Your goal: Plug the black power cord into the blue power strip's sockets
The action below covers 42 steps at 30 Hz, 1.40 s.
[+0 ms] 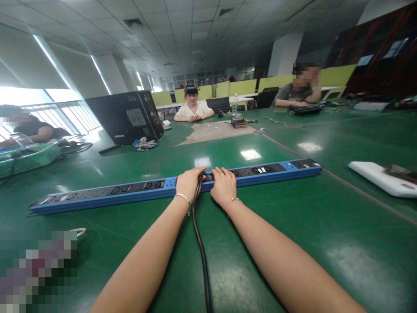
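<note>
A long blue power strip (pixel 143 196) with black socket faces lies across the green table in front of me, slightly slanted. My left hand (pixel 188 186) is closed on the black plug (pixel 202 175) of a power cord, held at the sockets near the strip's middle. Whether the plug sits fully in a socket is hidden by my fingers. From it the black cord (pixel 202 248) runs down between my forearms toward me. Just to the right, my right hand (pixel 224 186) grips the strip, its fingers bent over the top face.
A black computer case (pixel 127 117) stands at the back left, with gloves (pixel 144 144) beside it. A green basket (pixel 32 160) is at the left edge and a white object (pixel 381 178) at the right. Brown cardboard (pixel 215 132) lies beyond the strip. Several people sit around the table.
</note>
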Motion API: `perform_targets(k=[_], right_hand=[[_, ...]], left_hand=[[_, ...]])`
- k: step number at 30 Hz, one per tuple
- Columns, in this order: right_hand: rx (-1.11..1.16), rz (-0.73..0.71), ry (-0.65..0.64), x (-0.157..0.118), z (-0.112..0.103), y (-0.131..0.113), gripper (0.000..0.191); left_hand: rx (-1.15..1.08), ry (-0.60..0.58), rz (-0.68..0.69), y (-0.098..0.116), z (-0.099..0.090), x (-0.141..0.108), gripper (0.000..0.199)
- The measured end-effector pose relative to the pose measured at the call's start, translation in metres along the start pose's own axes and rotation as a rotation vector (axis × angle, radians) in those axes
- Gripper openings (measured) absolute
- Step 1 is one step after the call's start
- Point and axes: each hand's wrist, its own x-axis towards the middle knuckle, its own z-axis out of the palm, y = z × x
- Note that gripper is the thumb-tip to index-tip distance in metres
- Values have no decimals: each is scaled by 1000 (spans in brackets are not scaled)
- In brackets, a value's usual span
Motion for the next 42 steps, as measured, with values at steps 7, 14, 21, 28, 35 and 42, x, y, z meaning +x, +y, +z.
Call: perform_targets(k=[7,14,21,28,35,42], right_hand=[[226,-78,86,4,-1,-2,56],[365,-349,12,0,0,-15,58],[186,-149,-102,5,-5,-25,41],[215,-138,-31,7,-7,-25,38],[412,95,352,22,-29,20,34],[396,244,338,13,-49,105,33]], left_hand=[[111,-20,33,5,1,-8,33],[127,-58,27,-4,3,-21,42],[191,-25,-40,-12,9,-29,53],[179,0,-48,-10,13,-28,45],[186,-1,-50,-13,14,-28,52],[180,3,-38,-15,14,-27,54]])
